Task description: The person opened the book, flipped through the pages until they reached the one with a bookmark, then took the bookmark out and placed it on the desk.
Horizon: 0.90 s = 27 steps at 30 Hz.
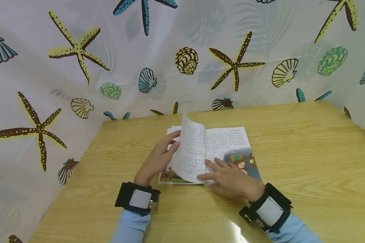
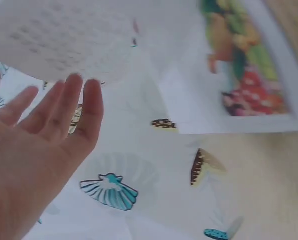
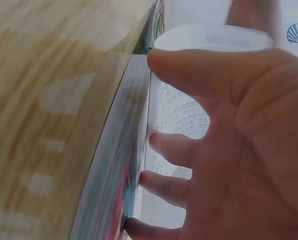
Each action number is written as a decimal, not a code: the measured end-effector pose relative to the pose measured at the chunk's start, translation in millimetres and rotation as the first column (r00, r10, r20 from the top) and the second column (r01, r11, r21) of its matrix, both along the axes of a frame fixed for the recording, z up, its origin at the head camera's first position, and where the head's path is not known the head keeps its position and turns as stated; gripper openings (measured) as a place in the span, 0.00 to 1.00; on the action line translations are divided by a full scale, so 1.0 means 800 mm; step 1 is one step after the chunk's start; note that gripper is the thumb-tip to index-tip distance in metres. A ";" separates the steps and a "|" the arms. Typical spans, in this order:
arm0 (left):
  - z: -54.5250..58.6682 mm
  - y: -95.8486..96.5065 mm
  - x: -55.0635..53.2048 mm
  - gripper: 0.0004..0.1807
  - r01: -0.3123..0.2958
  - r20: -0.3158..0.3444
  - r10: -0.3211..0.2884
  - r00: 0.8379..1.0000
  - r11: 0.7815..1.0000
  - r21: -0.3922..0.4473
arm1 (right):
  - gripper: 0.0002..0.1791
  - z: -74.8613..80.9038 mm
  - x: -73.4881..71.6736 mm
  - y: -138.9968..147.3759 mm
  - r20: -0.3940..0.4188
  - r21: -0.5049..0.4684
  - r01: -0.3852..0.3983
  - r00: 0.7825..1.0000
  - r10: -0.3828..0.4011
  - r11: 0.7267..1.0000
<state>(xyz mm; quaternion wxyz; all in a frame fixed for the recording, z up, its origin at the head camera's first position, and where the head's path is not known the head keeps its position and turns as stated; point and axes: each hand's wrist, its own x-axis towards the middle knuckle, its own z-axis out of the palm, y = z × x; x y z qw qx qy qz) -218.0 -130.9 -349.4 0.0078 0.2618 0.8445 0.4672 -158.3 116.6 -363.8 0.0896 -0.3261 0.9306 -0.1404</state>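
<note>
On my left, the left hand (image 1: 158, 155) has its fingers extended and slightly apart, fingertips against the outer edge of a raised page (image 1: 193, 150); I see them clamped on nothing. That page stands curled up from the book (image 1: 225, 136), which lies spread flat on the table between both hands, and it hides part of the left side. To its right, the right hand (image 1: 231, 179) rests with fingers and thumb spread on the book's lower part, touching the paper and covering some of the print and illustration there. Reading across again, I have a black left wristband (image 1: 138, 197) above a light blue sleeve, a matching right wristband (image 1: 269, 209), and smooth, pale wood-grain table (image 1: 301, 152). Behind hangs creased white cloth (image 1: 170, 77) printed with starfish and shells.
</note>
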 end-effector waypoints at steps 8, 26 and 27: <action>0.007 0.007 0.002 0.26 0.027 -0.113 -0.046 0.992 0.986 -0.163 | 0.22 0.001 -0.001 -0.005 -0.029 0.027 -0.002 1.000 0.003 1.000; -0.031 0.011 -0.004 0.30 0.186 0.137 -0.136 0.981 0.855 -0.484 | 0.22 -0.007 -0.003 0.003 -0.106 -0.024 -0.059 0.993 0.056 0.998; -0.031 0.010 -0.004 0.30 0.184 0.137 -0.134 0.981 0.857 -0.482 | 0.23 -0.008 -0.004 0.004 -0.114 -0.033 -0.065 0.992 0.061 0.997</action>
